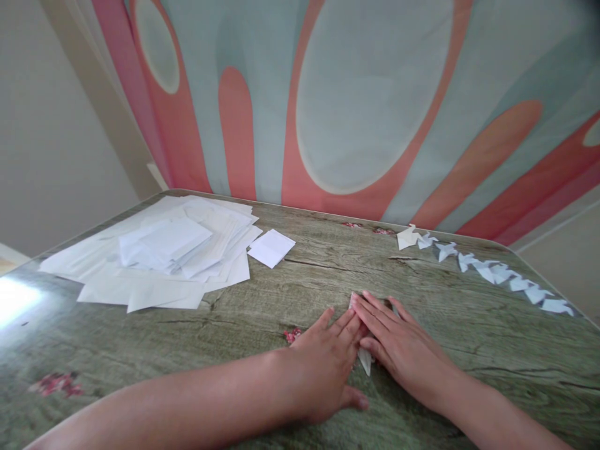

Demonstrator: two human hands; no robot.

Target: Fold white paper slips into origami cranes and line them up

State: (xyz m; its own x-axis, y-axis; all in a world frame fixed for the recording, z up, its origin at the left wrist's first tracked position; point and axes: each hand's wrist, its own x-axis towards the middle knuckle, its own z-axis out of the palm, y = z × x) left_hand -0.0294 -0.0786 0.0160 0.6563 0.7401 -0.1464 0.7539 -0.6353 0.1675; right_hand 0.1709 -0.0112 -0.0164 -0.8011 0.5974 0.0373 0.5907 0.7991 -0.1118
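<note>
A small folded white paper [365,360] lies on the wooden table [309,281], mostly covered by my hands; a pointed end shows below the fingers and a tip above them. My left hand [330,359] rests on its left side with fingers spread and the thumb stretched toward the lower right. From the right, my right hand [398,340] lies flat over the paper, its fingers extended and its fingertips meeting those of the left hand near the upper tip.
A large loose pile of white paper sheets [159,250] covers the table's left part, with a small square stack [272,248] beside it. Several folded paper birds [447,251] line the right back edge. A patterned cloth [262,125] hangs behind the table.
</note>
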